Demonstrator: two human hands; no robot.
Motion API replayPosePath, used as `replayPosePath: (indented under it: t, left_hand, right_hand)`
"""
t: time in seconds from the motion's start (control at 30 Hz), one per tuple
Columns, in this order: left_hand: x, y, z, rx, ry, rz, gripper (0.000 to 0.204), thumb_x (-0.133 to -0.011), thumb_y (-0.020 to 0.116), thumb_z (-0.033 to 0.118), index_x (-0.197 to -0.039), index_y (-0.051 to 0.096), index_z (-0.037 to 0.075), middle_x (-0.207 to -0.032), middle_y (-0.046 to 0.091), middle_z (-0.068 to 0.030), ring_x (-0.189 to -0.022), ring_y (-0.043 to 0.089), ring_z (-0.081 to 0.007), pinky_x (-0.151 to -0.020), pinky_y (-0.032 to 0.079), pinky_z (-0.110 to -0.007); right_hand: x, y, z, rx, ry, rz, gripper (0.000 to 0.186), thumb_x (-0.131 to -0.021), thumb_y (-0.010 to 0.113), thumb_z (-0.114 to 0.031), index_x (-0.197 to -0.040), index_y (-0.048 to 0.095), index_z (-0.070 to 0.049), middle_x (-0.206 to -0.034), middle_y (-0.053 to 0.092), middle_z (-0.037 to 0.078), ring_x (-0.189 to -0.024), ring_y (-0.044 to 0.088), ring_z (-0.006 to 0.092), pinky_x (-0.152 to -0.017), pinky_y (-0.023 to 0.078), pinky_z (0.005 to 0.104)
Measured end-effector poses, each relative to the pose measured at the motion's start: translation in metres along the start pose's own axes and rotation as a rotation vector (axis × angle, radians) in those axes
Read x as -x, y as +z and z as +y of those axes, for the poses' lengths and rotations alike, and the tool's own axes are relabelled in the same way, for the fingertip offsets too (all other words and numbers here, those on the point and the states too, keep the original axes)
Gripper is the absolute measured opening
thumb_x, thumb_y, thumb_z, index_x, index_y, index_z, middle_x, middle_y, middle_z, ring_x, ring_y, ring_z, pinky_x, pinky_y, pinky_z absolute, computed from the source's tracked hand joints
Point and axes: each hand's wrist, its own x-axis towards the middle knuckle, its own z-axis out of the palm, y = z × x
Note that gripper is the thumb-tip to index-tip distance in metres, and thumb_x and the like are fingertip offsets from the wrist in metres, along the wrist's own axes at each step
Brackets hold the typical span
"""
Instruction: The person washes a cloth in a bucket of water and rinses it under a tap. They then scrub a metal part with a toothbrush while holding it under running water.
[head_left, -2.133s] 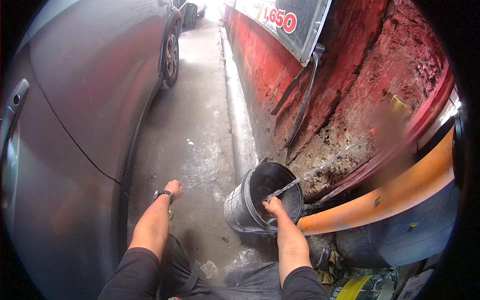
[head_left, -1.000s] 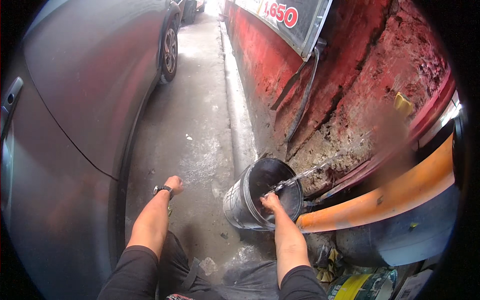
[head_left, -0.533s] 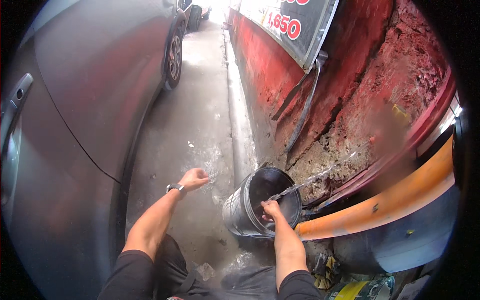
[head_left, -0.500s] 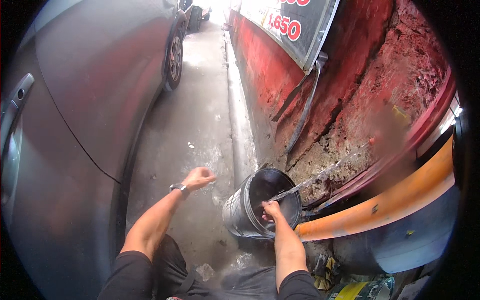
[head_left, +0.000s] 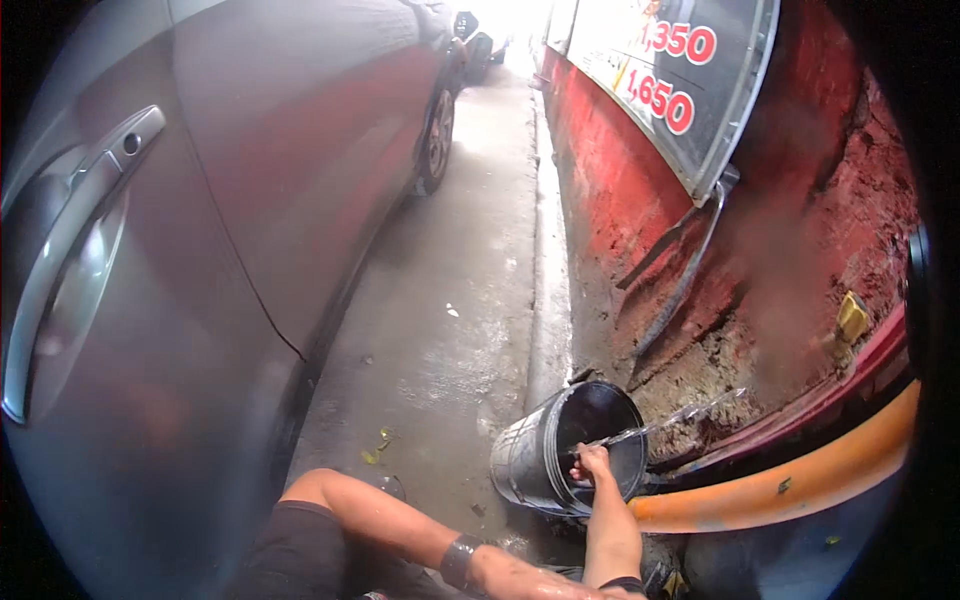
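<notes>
My right hand (head_left: 590, 462) is in front of the mouth of a large black-lined bucket (head_left: 517, 465), its fingers curled into a loose fist with nothing seen in them. A thin stream of water (head_left: 680, 415) comes in from the right and runs down to this hand. My left hand (head_left: 530, 582) lies low in the picture, reaching across to my right forearm (head_left: 612, 535) near the elbow. Its fingers are hidden at the lower edge. A dark band or watch (head_left: 460, 562) is round my left wrist, and the skin beyond it looks wet.
A grey car (head_left: 240, 190) with a door handle (head_left: 80, 250) stands close on the left. On the right is a worn red wall (head_left: 620, 190) with a sign panel (head_left: 680, 80). A thick orange pipe (head_left: 790, 490) runs beside the bucket. The concrete floor (head_left: 440, 330) is wet.
My left hand has come down and across to my right forearm from out in front. My right fist stays by the bucket under the water. The view has shifted left.
</notes>
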Motion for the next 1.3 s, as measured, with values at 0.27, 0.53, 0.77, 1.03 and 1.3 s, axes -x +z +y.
replayPosePath:
  t: [0.27,0.53,0.77,1.03,1.3]
  left_hand:
    - [0.007,0.003,-0.008,0.051,0.004,0.034,0.049,-0.104,0.04,0.041,-0.128,0.055,0.001,-0.133,0.051,-0.0123,-0.125,0.046,-0.0186,-0.111,0.029,-0.034]
    - [0.011,0.002,-0.01,0.066,0.011,0.053,0.049,-0.104,0.041,0.04,-0.127,0.056,0.001,-0.13,0.053,-0.012,-0.123,0.047,-0.0184,-0.109,0.031,-0.034]
    - [0.015,0.001,-0.012,0.073,0.018,0.065,0.048,-0.103,0.041,0.04,-0.126,0.057,0.0,-0.128,0.054,-0.0117,-0.12,0.048,-0.0182,-0.107,0.033,-0.034]
    - [0.013,0.0,-0.013,0.059,0.016,0.058,0.047,-0.103,0.042,0.04,-0.124,0.057,0.0,-0.125,0.056,-0.0114,-0.118,0.05,-0.0179,-0.105,0.035,-0.034]
    - [0.013,-0.001,-0.013,0.048,0.016,0.066,0.047,-0.103,0.043,0.04,-0.123,0.058,0.0,-0.123,0.058,-0.0111,-0.116,0.051,-0.0177,-0.103,0.037,-0.034]
  right_hand:
    - [-0.006,-0.006,0.003,0.059,-0.006,-0.013,0.036,-0.098,0.055,-0.035,-0.087,0.057,0.0,-0.062,0.057,0.012,-0.048,0.063,0.0296,-0.041,0.054,0.0426]
    - [-0.003,0.003,-0.01,0.063,-0.01,-0.003,0.033,-0.098,0.055,-0.033,-0.09,0.055,-0.001,-0.064,0.056,0.013,-0.047,0.06,0.0279,-0.04,0.052,0.0413]
    - [0.007,0.007,-0.01,0.04,-0.029,-0.008,0.03,-0.097,0.057,-0.031,-0.097,0.057,-0.001,-0.064,0.056,0.012,-0.047,0.061,0.0274,-0.04,0.053,0.0398]
    - [-0.016,-0.004,0.004,0.062,-0.093,0.002,0.029,-0.096,0.059,-0.028,-0.093,0.057,0.001,-0.065,0.058,0.015,-0.046,0.061,0.0276,-0.038,0.051,0.0398]
    - [0.002,0.005,-0.008,0.064,-0.093,0.02,0.029,-0.096,0.059,-0.03,-0.095,0.054,-0.001,-0.063,0.057,0.013,-0.046,0.061,0.0277,-0.04,0.053,0.0407]
